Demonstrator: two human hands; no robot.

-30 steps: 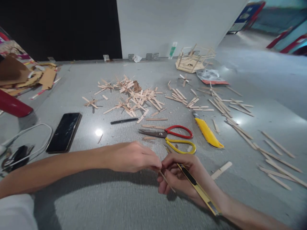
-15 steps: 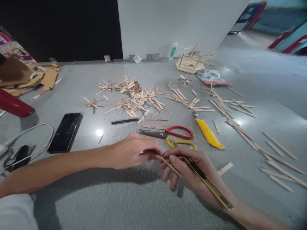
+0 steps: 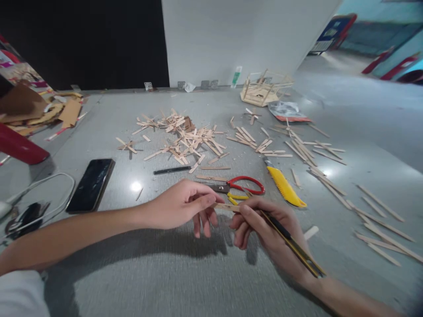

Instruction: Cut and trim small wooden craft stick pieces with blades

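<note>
A thin wooden craft stick (image 3: 227,207) spans the gap between my two hands. My left hand (image 3: 187,204) pinches its left end between thumb and fingers, the lower fingers loosely curled. At the stick's right end, the thumb and fingers of my right hand (image 3: 264,220) are closed. That same hand also grips a slim utility knife (image 3: 295,250), its yellow-and-black body lying back along the wrist. Just beyond the hands lie red-handled scissors (image 3: 246,180), blades partly hidden by my left hand, and a yellow-handled tool (image 3: 234,197), mostly covered.
Craft sticks (image 3: 198,138) form a pile, with more loose sticks (image 3: 330,182) on the right. A yellow cutter (image 3: 284,187), a black pen-like bar (image 3: 172,170) and a phone (image 3: 90,185) lie around. Farther back stand a stick-built frame (image 3: 261,94) and a glue stick (image 3: 236,77).
The craft stick has turned from slanting down-right to nearly level. My left thumb now rests on it in view, and the right hand has shifted slightly. The camera view moved a little.
</note>
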